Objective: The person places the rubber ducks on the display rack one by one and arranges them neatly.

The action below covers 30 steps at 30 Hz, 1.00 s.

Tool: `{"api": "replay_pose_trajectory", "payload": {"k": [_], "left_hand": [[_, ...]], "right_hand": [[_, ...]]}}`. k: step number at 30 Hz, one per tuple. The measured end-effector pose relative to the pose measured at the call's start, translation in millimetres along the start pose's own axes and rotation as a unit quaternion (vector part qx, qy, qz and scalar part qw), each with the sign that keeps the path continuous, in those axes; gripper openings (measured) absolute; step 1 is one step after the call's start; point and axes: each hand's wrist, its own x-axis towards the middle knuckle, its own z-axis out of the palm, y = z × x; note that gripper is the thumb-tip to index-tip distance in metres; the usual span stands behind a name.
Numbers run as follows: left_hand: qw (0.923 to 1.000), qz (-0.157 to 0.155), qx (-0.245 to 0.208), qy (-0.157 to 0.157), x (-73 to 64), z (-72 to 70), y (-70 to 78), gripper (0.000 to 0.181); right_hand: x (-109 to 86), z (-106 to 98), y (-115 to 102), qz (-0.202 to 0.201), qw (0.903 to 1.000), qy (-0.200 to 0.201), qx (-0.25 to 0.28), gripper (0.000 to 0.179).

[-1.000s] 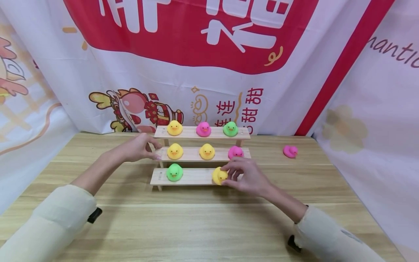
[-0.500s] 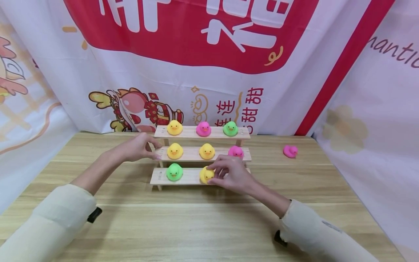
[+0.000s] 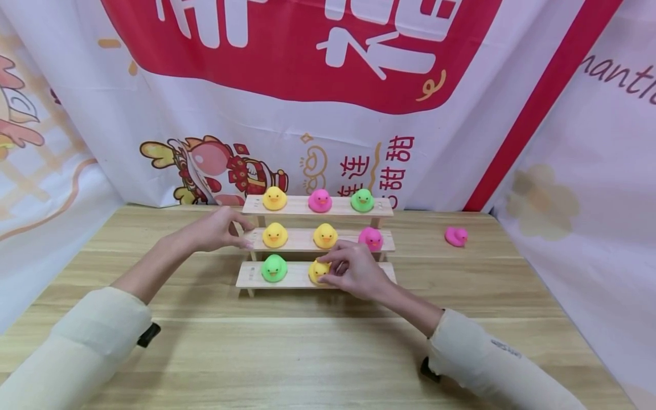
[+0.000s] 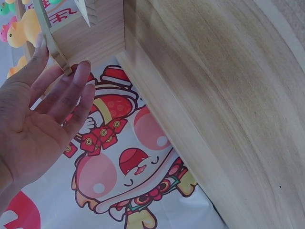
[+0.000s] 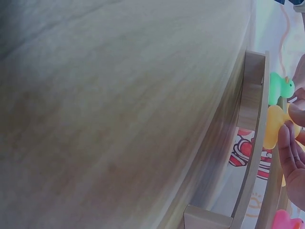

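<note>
A three-tier wooden display stand (image 3: 299, 277) holds rubber ducks. My right hand (image 3: 357, 272) pinches a yellow rubber duck (image 3: 317, 273) between thumb and fingers at the middle of the bottom tier; in the right wrist view this yellow duck (image 5: 273, 127) is close to the tier's board. A green duck (image 3: 274, 268) sits to its left. My left hand (image 3: 219, 230) holds the left end of the middle tier, and the left wrist view shows its thumb and fingers on either side of the board's end (image 4: 58, 58).
The middle tier bears two yellow ducks (image 3: 275, 235) and a pink duck (image 3: 370, 239). Yellow, pink (image 3: 320, 201) and green ducks stand on the top tier. Another pink duck (image 3: 455, 236) lies on the wooden table (image 3: 287, 353) to the right. A printed cloth (image 3: 277, 131) hangs behind.
My right hand has moved left along the bottom tier, bringing the yellow duck from right of centre to the middle, nearer the green one. My left hand stays in place.
</note>
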Motion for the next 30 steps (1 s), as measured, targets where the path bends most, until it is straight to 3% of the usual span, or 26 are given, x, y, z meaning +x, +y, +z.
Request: {"api": "replay_pose_trajectory", "payload": {"k": [30], "left_hand": [[1.0, -0.005, 0.001, -0.004, 0.4, 0.2, 0.0, 0.038]], "right_hand": [[-1.4, 3.9, 0.5, 0.007, 0.9998, 0.014, -0.011, 0.03]]}}
